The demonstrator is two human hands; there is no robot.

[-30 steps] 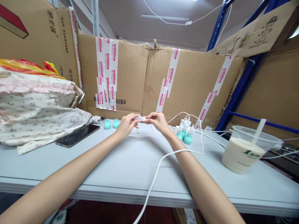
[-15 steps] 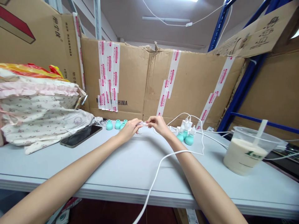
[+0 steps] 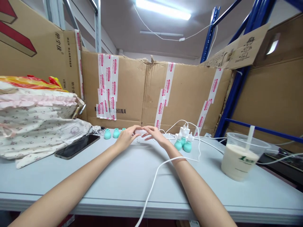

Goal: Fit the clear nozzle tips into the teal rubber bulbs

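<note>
At the far left, locate the floral fabric bag; the smartphone lies screen up beside it on the grey tabletop.

Right of the phone, at the far side, stand teal squeeze bulbs: the first, the second, and a third partly hidden by your left hand. The first two show open necks with no nozzle fitted.

Your left hand has its thumb and forefinger curved around a small translucent part, held between the hands above the tabletop. Whether that pinch is closed cannot be told. Your right hand has its fingers loosely spread, forefinger tip close to the left fingertips; its contact with the part cannot be confirmed.

Right of the hands, three more teal bulbs stand grouped, at near left, near right and rear. The near two carry clear nozzles and, judged by appearance, are assembled; the rear bulb's top is unclear. By the same judgement, the left bulbs remain unassembled.

A white charger stands behind this group. A white cable crosses your right forearm. Farthest right is a clear plastic drink cup with a straw.
</note>
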